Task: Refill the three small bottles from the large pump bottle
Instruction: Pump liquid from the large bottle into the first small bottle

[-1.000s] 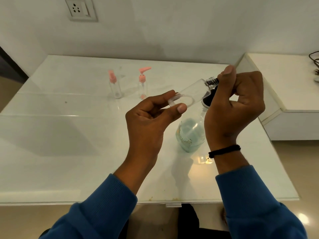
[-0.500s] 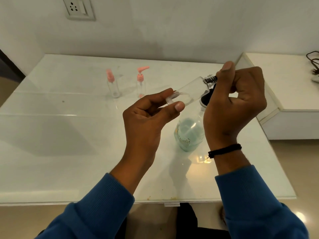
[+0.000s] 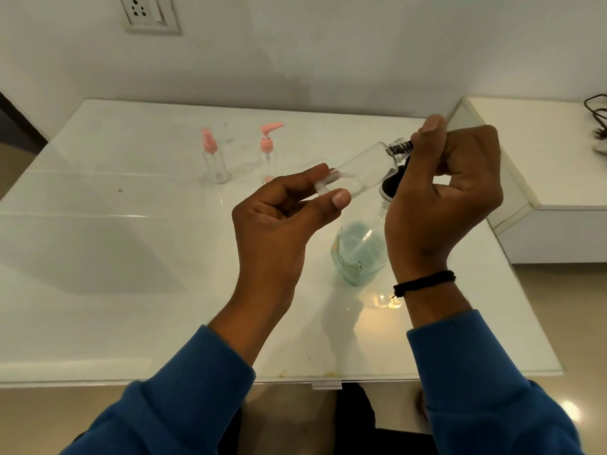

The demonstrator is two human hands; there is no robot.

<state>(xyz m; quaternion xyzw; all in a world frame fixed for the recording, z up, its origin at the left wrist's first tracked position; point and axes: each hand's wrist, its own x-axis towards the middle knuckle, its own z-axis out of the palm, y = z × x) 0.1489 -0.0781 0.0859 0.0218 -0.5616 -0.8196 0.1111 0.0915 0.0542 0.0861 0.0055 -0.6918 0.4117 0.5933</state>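
Both hands are gripping: left hand [image 3: 282, 218] pinching tilted vial [image 3: 358, 174] base, right hand [image 3: 443, 195] clenching pump [image 3: 399, 149] at its neck, risking spill.

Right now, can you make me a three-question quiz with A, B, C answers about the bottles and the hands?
1. Where is the large pump bottle?
A. on the floor
B. on the table, below the right hand
C. beside the wall socket

2. What colour are the tops of the two small bottles standing on the table?
A. pink
B. green
C. black

3. How is the clear small bottle held?
A. upright
B. lying on the table
C. tilted, between both hands

Answers: B, it stands under the right hand. A, both tops are pink. C, the left hand pinches its base.
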